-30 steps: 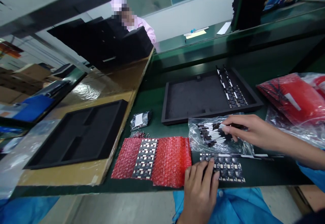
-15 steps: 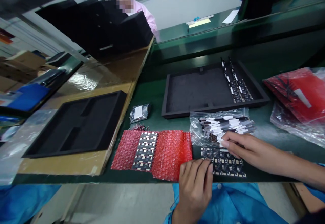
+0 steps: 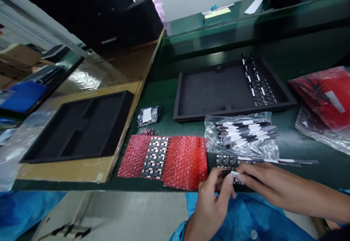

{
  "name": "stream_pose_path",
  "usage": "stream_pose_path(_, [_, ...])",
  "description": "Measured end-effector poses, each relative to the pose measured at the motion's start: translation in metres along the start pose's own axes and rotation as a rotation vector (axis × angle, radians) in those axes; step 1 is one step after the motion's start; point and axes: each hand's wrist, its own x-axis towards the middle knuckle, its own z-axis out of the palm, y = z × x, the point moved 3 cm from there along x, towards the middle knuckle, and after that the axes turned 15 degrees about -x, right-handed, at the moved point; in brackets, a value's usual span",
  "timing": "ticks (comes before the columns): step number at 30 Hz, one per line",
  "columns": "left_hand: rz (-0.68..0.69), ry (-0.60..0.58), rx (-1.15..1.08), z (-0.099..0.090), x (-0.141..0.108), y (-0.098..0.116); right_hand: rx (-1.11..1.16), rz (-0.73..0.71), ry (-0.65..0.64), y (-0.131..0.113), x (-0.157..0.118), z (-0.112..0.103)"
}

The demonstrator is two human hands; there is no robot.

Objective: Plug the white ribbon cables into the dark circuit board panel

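Note:
My left hand point(image 3: 212, 197) and my right hand point(image 3: 257, 179) meet at the table's near edge over a black circuit board panel point(image 3: 225, 159). The left thumb and fingers pinch the panel's near left end. Between my right fingertips is a thin black strip with a white tab point(image 3: 234, 173), pressed against the panel. Just behind the hands lies a clear plastic bag point(image 3: 243, 134) holding several more such strips. A long thin strip point(image 3: 284, 160) lies flat on the table to the right of the panel.
A black foam tray point(image 3: 232, 114) behind the bag holds boards point(image 3: 259, 91) at its right end. Red bubble wrap point(image 3: 186, 162) with another panel point(image 3: 155, 157) lies left. A small silver bag point(image 3: 148, 115), red bags point(image 3: 325, 95), a foam insert on cardboard point(image 3: 79, 126) and a person in pink point(image 3: 154, 2) are around.
My right hand left the bag of strips and came down to the panel with a strip. My left hand shifted from resting flat on the panel to pinching its near end.

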Motion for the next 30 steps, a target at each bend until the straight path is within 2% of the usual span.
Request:
stream_pose_path(3, [-0.040, 0.001, 0.003, 0.000, -0.002, -0.006, 0.123, 0.024, -0.139, 0.000, 0.000, 0.003])
stream_pose_path(10, [-0.025, 0.014, -0.003, -0.001, -0.006, -0.008, 0.161, 0.044, -0.133, 0.005, -0.003, 0.004])
stream_pose_path(12, [0.016, 0.035, -0.026, -0.001, -0.008, -0.003, 0.204, 0.088, -0.145, 0.008, -0.004, 0.002])
stream_pose_path(15, [0.156, 0.090, 0.019, -0.003, -0.014, 0.010, 0.221, 0.170, -0.099, 0.018, -0.001, -0.007])
stream_pose_path(19, [0.400, 0.189, 0.318, -0.006, -0.018, 0.024, 0.120, 0.228, -0.031, 0.030, 0.007, -0.017])
stream_pose_path(22, [0.630, 0.269, 0.642, -0.005, -0.018, 0.030, -0.011, 0.218, -0.029, 0.030, 0.014, -0.019])
stream_pose_path(24, [0.731, 0.283, 0.819, -0.003, -0.015, 0.030, -0.084, 0.219, -0.025, 0.028, 0.018, -0.018])
stream_pose_path(30, [0.736, 0.321, 1.031, -0.001, -0.006, 0.025, -0.136, 0.213, -0.040, 0.025, 0.032, -0.014])
